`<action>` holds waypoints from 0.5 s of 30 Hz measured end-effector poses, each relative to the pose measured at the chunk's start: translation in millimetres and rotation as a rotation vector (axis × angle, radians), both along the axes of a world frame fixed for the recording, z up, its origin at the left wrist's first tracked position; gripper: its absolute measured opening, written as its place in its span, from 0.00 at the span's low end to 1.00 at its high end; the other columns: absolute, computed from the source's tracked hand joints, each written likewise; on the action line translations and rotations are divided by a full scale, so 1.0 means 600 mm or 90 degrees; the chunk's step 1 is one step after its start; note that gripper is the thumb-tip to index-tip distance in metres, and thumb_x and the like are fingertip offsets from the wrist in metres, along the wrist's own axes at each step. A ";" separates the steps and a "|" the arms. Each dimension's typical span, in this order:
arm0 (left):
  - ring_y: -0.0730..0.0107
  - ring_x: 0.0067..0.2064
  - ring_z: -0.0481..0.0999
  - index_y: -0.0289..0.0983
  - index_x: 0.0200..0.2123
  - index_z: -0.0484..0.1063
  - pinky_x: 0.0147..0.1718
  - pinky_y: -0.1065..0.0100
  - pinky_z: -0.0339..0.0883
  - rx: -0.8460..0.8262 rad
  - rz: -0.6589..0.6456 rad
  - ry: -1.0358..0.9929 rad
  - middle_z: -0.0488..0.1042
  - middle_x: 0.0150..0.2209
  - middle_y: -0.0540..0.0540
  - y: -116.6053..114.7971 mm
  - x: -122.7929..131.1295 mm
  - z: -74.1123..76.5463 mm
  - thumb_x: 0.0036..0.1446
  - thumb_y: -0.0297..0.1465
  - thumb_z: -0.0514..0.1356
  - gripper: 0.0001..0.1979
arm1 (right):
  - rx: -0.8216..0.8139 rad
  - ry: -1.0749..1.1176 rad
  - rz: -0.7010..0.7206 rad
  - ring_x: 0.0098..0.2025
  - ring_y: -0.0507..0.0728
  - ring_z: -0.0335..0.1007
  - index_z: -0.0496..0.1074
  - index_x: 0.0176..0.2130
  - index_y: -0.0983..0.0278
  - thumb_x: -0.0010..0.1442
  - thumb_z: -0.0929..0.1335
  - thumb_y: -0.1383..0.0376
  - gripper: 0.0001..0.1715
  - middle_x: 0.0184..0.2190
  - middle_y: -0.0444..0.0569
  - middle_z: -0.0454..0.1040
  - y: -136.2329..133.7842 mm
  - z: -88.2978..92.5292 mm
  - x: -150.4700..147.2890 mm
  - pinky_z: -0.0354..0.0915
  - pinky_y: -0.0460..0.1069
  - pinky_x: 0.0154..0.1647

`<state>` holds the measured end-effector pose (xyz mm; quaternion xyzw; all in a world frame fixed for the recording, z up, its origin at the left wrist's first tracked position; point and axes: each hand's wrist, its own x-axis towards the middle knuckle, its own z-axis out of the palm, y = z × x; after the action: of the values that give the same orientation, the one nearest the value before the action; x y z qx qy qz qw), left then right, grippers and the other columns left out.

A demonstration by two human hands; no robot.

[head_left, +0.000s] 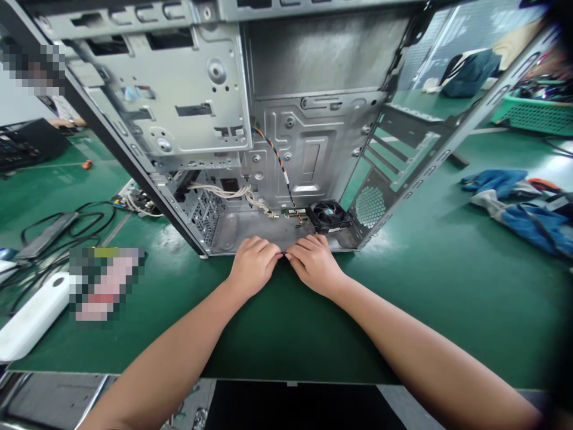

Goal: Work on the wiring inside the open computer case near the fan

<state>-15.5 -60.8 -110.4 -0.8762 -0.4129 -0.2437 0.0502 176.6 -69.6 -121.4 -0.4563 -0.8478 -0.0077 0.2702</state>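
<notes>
An open metal computer case (233, 83) stands upright on the green table before me. At the lower front edge of the case, my left hand (254, 266) and my right hand (316, 263) meet with thumbs and fingers pinched. A small dark thing (283, 254) shows between the fingertips, too little of it to name. Just behind my right hand, a black cooling fan (329, 215) lies on the case floor. Beside it lies a green memory module (293, 212). A multicoloured twisted cable (281, 161) hangs down near the module, and white wires (239, 192) hang to its left.
On the left lie a white power strip (36, 313), a black adapter (49, 236) with tangled cables, and a pixelated patch. Blue and grey gloves (528, 203) lie right. A green basket (532, 114) and a dark bag (470, 71) sit farther back on the green table (447, 286).
</notes>
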 end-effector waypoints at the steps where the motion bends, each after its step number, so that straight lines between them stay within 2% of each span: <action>1: 0.65 0.36 0.69 0.38 0.33 0.72 0.37 0.63 0.59 -0.001 0.005 0.010 0.73 0.29 0.47 0.000 0.001 0.002 0.66 0.35 0.53 0.12 | -0.002 0.002 0.000 0.36 0.55 0.60 0.74 0.34 0.63 0.67 0.60 0.64 0.16 0.28 0.48 0.70 0.000 0.000 0.000 0.49 0.52 0.43; 8: 0.63 0.37 0.68 0.38 0.31 0.71 0.37 0.62 0.57 0.003 0.023 0.056 0.72 0.28 0.48 -0.005 0.008 0.009 0.66 0.33 0.53 0.12 | -0.002 0.015 0.002 0.37 0.56 0.61 0.74 0.34 0.63 0.67 0.60 0.64 0.16 0.28 0.48 0.71 -0.001 0.001 -0.001 0.49 0.52 0.43; 15: 0.62 0.39 0.69 0.38 0.31 0.71 0.38 0.61 0.58 0.004 0.013 0.066 0.73 0.29 0.48 -0.005 0.007 0.006 0.65 0.33 0.54 0.10 | 0.006 0.004 -0.013 0.36 0.55 0.61 0.74 0.34 0.62 0.67 0.61 0.63 0.15 0.29 0.47 0.71 -0.002 0.001 -0.002 0.49 0.52 0.44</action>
<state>-11.4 -63.7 -106.5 -0.8833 -0.4177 -0.1987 0.0770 175.2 -70.8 -120.5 -0.4640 -0.8421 -0.0131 0.2747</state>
